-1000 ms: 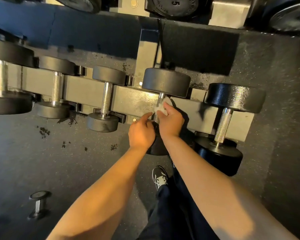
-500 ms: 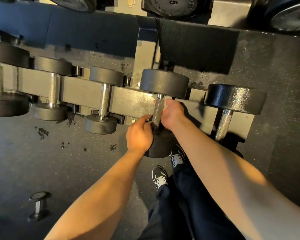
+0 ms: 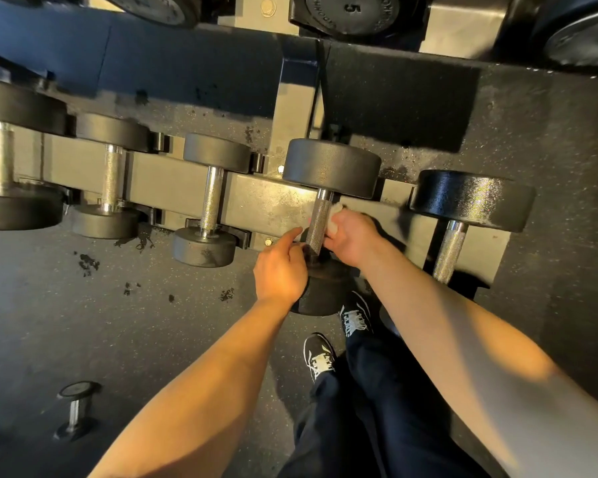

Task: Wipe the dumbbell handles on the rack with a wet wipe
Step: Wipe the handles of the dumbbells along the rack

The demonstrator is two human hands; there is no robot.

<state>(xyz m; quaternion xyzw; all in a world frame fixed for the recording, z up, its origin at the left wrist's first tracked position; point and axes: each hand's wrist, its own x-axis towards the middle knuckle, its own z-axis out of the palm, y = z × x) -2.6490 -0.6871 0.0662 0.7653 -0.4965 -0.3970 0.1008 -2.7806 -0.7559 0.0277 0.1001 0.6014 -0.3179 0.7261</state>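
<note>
The knurled steel handle (image 3: 319, 222) of the fourth dumbbell from the left sits across the grey rack rail (image 3: 173, 181), its far head (image 3: 331, 168) resting on the rail's back side and its near head (image 3: 320, 288) hanging off the front edge, partly hidden by the hands. A white wet wipe (image 3: 335, 215) is bunched against the right side of this handle, pinched in the curled fingers of the right hand (image 3: 354, 238). The left hand (image 3: 281, 270) lies on the near head, its thumb stretched up to the base of the handle; its fingers curl round the head's left side, grasping it.

Just right on the rail lies a larger glossy black dumbbell (image 3: 470, 201), its handle partly behind the right forearm. To the left a smaller dumbbell (image 3: 210, 198) sits in black saddles, then another (image 3: 113, 175), and a big one (image 3: 11, 157) at the rail's left end. Weight plates (image 3: 353, 12), one marked 5, hang along the top edge of the view. Below the rack is speckled rubber floor (image 3: 83, 322) with dark crumbs, a small dumbbell (image 3: 76, 410) lying at the lower left, and the person's dark trousers and two black shoes (image 3: 320, 355).
</note>
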